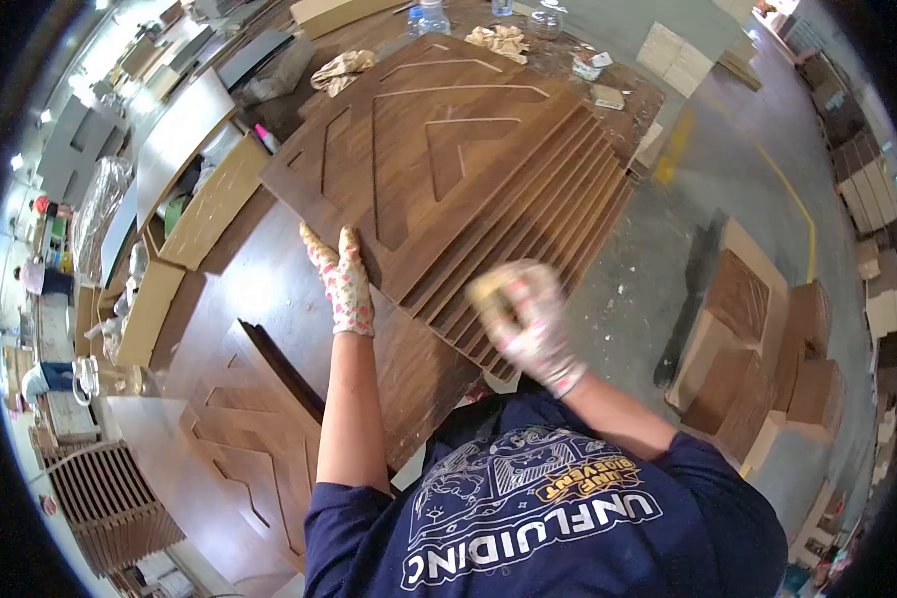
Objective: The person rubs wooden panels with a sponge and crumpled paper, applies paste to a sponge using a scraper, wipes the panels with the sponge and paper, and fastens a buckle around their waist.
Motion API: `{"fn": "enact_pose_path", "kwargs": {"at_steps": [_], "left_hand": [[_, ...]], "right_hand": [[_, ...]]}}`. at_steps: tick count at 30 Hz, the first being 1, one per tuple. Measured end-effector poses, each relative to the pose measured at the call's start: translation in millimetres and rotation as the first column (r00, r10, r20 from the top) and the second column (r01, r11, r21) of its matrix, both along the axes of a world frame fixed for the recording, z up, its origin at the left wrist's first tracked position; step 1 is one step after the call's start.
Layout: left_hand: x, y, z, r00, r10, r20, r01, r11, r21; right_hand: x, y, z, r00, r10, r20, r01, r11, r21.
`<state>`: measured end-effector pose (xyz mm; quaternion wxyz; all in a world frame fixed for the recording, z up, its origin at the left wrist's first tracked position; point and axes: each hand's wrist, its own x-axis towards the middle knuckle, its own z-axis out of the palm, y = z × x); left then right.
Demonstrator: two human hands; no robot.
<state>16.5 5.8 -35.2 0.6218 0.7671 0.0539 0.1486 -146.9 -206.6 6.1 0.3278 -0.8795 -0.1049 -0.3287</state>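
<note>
A fanned stack of brown wooden panels (528, 239) lies at a slant on the workbench. Angular grooves are cut into the top panel (399, 130). My left hand (345, 284), in a patterned work glove with yellowish fingertips, is at the near left edge of the top panel, thumb and fingers stretched apart. Over the stepped near edges of the stack is my right hand (528, 314), gloved alike. Motion smears its fingers, which look curved; I cannot tell whether they hold anything.
Another grooved panel stack (254, 439) lies to the left. Crumpled cloths (344, 70) and a clear plastic bottle (434, 18) stand beyond the panels. Open-topped cardboard boxes (204, 204) line the left side. More brown panels and cartons (757, 339) sit on the floor at right.
</note>
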Motion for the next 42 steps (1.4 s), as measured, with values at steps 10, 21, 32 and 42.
{"fn": "enact_pose_path", "kwargs": {"at_steps": [10, 21, 32, 42], "left_hand": [[-0.7, 9.9, 4.2, 0.996, 0.043, 0.074, -0.064, 0.948, 0.313], [39.7, -62.2, 85.8, 0.835, -0.486, 0.259, 0.0, 0.469, 0.883], [41.9, -65.3, 77.0, 0.878, -0.478, -0.003, 0.138, 0.248, 0.959], [42.2, -65.4, 75.5, 0.867, -0.499, 0.007, 0.138, 0.254, 0.957]], "right_hand": [[19.1, -47.8, -16.1, 0.874, -0.422, -0.242, 0.478, 0.835, 0.273], [39.6, -103.7, -45.7, 0.81, -0.552, -0.197, 0.586, 0.761, 0.277], [60.6, -135.3, -18.7, 0.751, -0.555, -0.359, 0.66, 0.65, 0.376], [77.8, -166.4, -34.6, 0.795, -0.606, -0.012, 0.604, 0.794, -0.072]]}}
